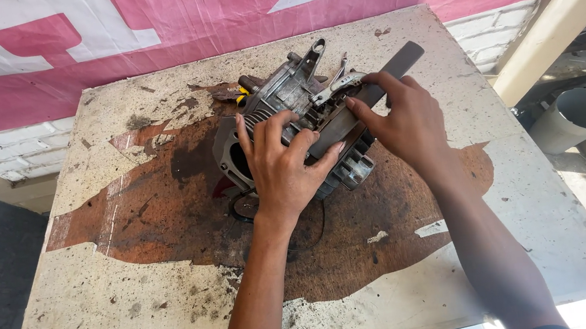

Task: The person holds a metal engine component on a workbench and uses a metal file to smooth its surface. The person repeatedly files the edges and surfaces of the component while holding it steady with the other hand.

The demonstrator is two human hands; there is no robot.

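1. Nearest the camera lies the near edge of a worn counter, its pale coating flaked away around a large brown, oil-stained patch in the middle.
2. Two bare forearms reach from the near edge toward the counter's middle.
3. On the far half of the counter rests a grey cast-metal engine block with cooling fins, its round bore facing left.
4. A long dark flat strip lies diagonally across the top of the engine block, running from its near side up toward the far right.
5. The left hand is spread over the block's near side; its grip is apart, fingers pressing on the metal and thumb touching the strip's near end.
6. The right hand sits just right of it, its grip closed on the strip, fingertips on top.
7. Beyond the counter hangs a pink and white banner over a white brick wall.
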